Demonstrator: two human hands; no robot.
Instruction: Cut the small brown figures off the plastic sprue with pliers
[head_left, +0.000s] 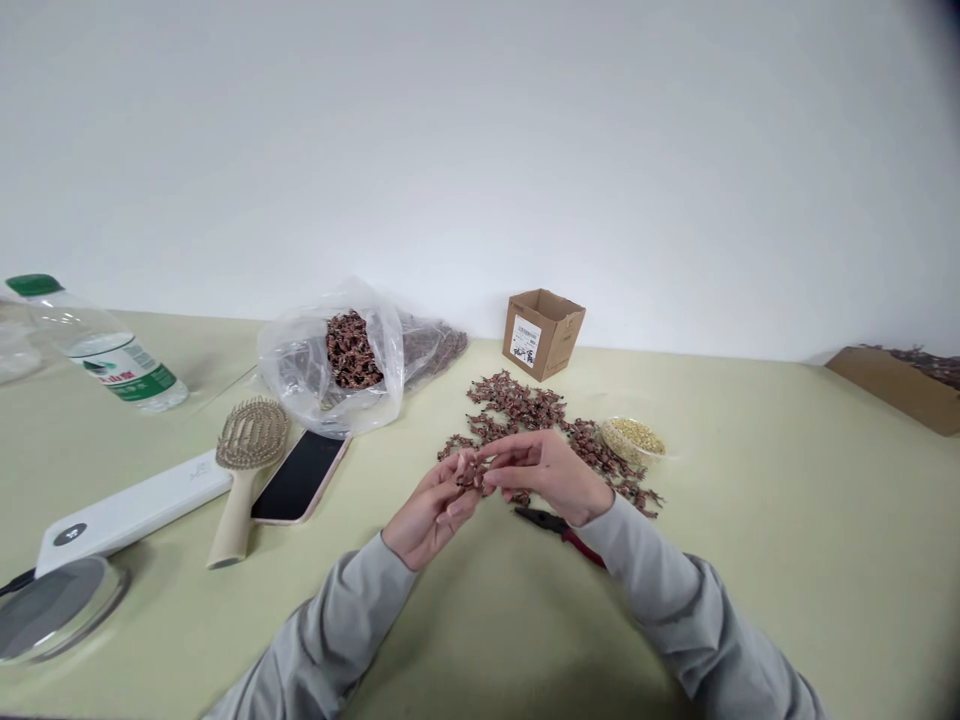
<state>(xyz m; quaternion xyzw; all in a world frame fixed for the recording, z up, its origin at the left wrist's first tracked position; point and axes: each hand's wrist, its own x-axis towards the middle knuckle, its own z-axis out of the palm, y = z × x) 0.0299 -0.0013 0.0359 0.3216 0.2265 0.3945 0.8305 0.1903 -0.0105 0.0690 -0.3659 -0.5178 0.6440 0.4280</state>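
And we're looking down on a pale green counter [750, 590], its back edge running along a white wall [480, 150], with a sprawling copper-brown heap of small twisted pieces [517, 410] as our marker! Far left of the heap, a water bottle [97, 345] lies on its side, green cap aimed up and left, and nearer the front edge of the frame sits a round clear lid [56, 610]. Closer in on that side come a white power bank [131, 510], a beige paddle hairbrush [250, 460] and a phone [300, 478], face up. Behind them, left of the heap, a clear plastic bag [330, 360] holds a dense clump of the same brown pieces. Right at the heap's front edge, the left hand [431, 510] and right hand [547, 475] come together, fingertips meeting on one small brown piece [469, 475], too small to read its long axis. Just below the right wrist lie red-handled pliers [559, 535], jaws pointing left. Behind the heap stands an open cardboard box [541, 333], its inside hidden. Just beside the heap's right end sits a small bowl [632, 440] of pale beads, and well off to the right, a cardboard tray [896, 388] carries more brown pieces.
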